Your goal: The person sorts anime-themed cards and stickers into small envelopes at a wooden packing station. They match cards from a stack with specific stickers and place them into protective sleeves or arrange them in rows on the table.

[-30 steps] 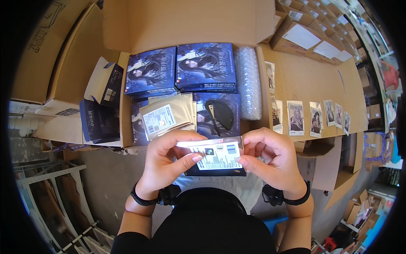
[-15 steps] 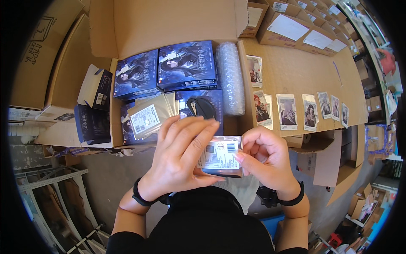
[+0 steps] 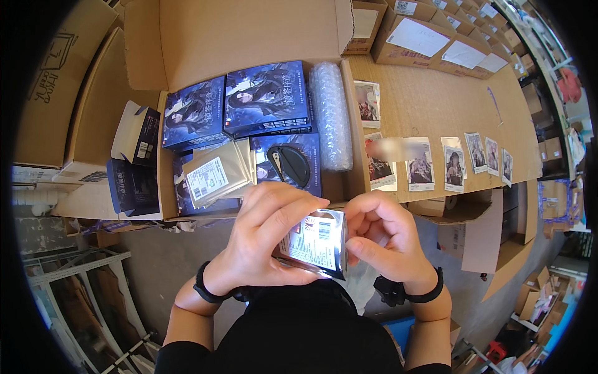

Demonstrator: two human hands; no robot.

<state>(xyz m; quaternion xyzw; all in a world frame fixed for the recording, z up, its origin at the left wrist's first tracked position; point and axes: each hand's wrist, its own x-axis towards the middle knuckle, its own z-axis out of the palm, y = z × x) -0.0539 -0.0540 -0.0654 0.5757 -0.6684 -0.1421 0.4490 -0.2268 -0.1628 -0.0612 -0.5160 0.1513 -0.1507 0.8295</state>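
A shiny foil packet (image 3: pixel 311 245) with a white printed label is held tilted in front of my body. My left hand (image 3: pixel 265 234) grips it from its left side, fingers over the top edge and thumb along the bottom. Close by the packet's right edge is my right hand (image 3: pixel 389 240), its fingers loosely curled and the thumb apart from them. Just beyond my hands, several flat foil packets (image 3: pixel 218 174) lie fanned in an open carton (image 3: pixel 358 124). Beside them a black oval cutter (image 3: pixel 289 165) rests on a blue box.
Blue illustrated boxes (image 3: pixel 265 96) and a bubble-wrap roll (image 3: pixel 330 115) fill much of the carton. Picture cards (image 3: pixel 420 165) lie along the table (image 3: pixel 423 106) to the right. An opened dark box (image 3: pixel 134 156) stands left; cardboard cartons (image 3: pixel 430 43) line the back.
The packet has tilted and shifted slightly left and down in my left hand. My right thumb has come off its label, and my right fingers have drawn off its edge.
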